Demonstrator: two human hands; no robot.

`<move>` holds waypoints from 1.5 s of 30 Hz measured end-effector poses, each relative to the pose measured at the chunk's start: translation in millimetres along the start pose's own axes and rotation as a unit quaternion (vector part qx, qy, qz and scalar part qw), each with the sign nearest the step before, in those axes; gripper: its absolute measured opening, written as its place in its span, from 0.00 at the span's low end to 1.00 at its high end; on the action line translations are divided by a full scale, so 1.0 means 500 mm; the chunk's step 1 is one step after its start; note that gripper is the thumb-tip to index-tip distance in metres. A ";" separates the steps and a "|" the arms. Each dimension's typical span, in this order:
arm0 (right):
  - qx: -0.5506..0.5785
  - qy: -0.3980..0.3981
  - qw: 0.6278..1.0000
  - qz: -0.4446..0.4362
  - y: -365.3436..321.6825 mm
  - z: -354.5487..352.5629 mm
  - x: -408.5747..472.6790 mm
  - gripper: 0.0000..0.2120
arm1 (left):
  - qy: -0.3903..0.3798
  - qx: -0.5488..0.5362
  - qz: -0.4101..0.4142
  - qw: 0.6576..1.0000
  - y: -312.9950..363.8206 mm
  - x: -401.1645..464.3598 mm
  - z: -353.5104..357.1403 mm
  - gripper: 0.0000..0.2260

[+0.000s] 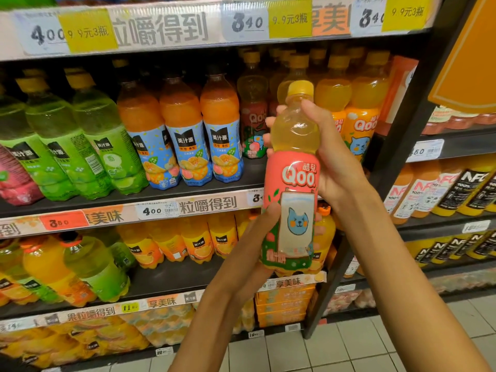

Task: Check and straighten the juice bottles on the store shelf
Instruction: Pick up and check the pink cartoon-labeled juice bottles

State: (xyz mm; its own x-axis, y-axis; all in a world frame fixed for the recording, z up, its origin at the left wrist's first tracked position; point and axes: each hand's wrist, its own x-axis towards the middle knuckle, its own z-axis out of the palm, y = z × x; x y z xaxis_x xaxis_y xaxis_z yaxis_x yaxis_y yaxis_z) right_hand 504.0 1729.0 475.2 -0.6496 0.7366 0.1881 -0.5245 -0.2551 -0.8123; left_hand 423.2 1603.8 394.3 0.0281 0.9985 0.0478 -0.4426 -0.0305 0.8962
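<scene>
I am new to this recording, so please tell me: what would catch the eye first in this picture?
First, the pink Qoo bottle, held upright at the centre in front of the shelves: the right hand grips its upper half, the left hand holds its base. Behind it, left, stand green bottles and orange bottles in rows.

A shop — a drinks aisle in a grocery store. Dark metal shelves [188,196] stacked in tiers carry rows of juice bottles [182,135], every front edge lined with price tags [157,210] and yellow promotion stickers [87,29] — with pale floor tiles [349,342] below.
</scene>
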 end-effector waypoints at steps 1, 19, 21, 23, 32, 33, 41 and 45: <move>0.009 -0.014 1.000 -0.008 0.000 0.003 -0.002 0.14 | -0.017 -0.009 0.001 1.000 -0.001 0.002 0.000 0.30; -0.261 -0.242 0.911 -0.211 -0.017 0.009 -0.078 0.21 | 0.107 0.237 0.197 0.945 -0.016 0.029 -0.047 0.31; -0.254 -0.260 0.908 -0.207 -0.018 0.011 -0.082 0.21 | 0.108 0.243 0.196 0.944 -0.016 0.025 -0.051 0.30; -0.233 -0.263 0.916 -0.196 -0.019 0.013 -0.083 0.21 | 0.088 0.265 0.182 0.943 -0.013 0.020 -0.046 0.30; -0.139 -0.125 0.972 -0.141 -0.017 0.025 -0.065 0.21 | 0.053 0.202 0.077 0.975 -0.012 -0.003 -0.020 0.40; -0.129 -0.108 0.977 -0.128 -0.014 0.025 -0.060 0.20 | 0.064 0.183 0.062 0.979 -0.014 -0.005 -0.014 0.43; -0.205 0.002 0.975 -0.089 -0.004 0.017 -0.040 0.13 | 0.111 0.148 0.034 0.982 -0.002 -0.006 0.011 0.30; -0.103 -0.028 0.992 -0.074 -0.008 0.017 -0.034 0.14 | 0.082 0.151 0.044 0.984 0.012 -0.015 0.014 0.24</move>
State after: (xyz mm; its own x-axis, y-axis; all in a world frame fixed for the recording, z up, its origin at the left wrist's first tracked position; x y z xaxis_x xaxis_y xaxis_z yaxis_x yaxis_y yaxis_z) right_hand 512.5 1712.1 480.2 -0.6059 0.7197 0.3391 -0.4963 -0.0088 -0.8681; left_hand 426.6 1596.0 402.5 -0.1547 0.9847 0.0805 -0.1505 -0.1041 0.9831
